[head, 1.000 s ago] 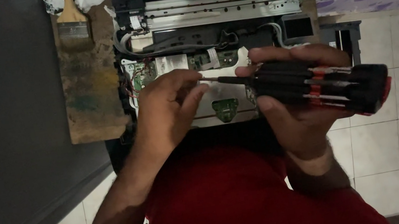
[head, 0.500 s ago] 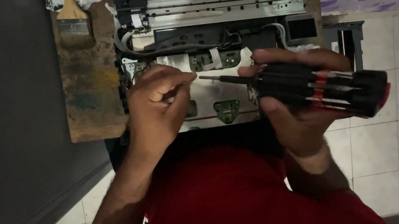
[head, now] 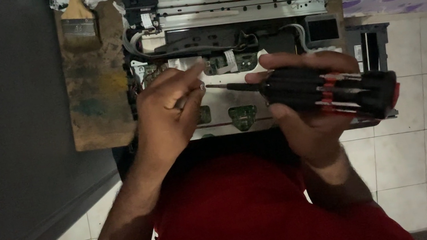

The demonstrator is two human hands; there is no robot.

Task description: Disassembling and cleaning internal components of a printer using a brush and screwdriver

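Driver: multi-bit screwdriver [head: 330, 93] gripped in your right hand [head: 311, 115], tip twd left.
L hand: your left hand [head: 167, 119] pinching small bit [head: 198, 88] at tip.

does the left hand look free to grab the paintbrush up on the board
Probably not yet: the left hand pinches a small bit at the screwdriver tip. The paintbrush itself lies uncovered.

screen: small dark panel [head: 323, 30] | printer's right (unlit) | square
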